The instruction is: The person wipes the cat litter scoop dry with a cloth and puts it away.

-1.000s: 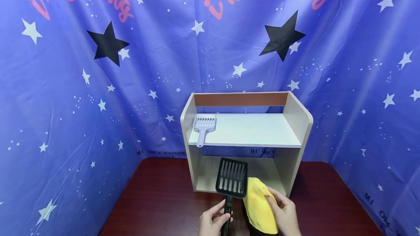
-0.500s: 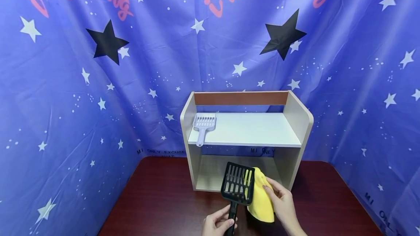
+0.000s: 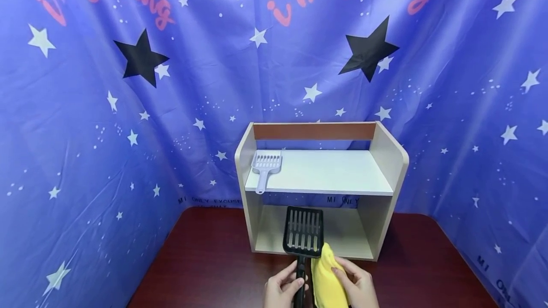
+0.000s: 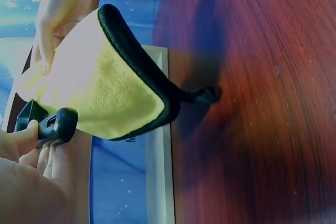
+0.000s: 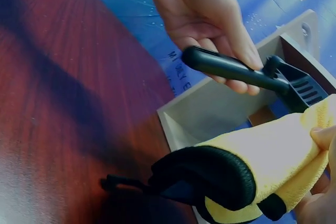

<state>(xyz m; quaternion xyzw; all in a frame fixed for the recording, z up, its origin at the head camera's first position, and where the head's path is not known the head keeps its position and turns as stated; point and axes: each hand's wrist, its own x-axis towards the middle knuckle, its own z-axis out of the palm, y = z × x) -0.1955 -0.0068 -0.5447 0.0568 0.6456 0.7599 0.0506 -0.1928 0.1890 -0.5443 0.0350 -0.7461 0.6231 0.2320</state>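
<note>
A black slotted litter scoop [image 3: 301,252] stands head up in front of the shelf's lower compartment. My left hand [image 3: 280,288] grips its handle [image 5: 226,67], thumb on the near side. Just right of the scoop, my right hand [image 3: 357,283] pinches a yellow cloth [image 3: 328,282]. The cloth hangs down in a fold beside the scoop's handle, its top near the lower right corner of the head. The left wrist view shows the cloth's black edging [image 4: 134,51] and a small black hanging loop. Whether the cloth touches the scoop cannot be told.
A two-level shelf unit [image 3: 318,182] stands at the back of the dark red table [image 3: 205,260]. On its upper board, at the left, lies a pale lilac slotted scoop [image 3: 264,169]. A blue starry curtain [image 3: 205,84] surrounds the table.
The scoop swung right and tilted, with the cloth behind its slots, then came back left and upright. The cloth has dropped lower and bunched, and my right hand has moved left and down.
</note>
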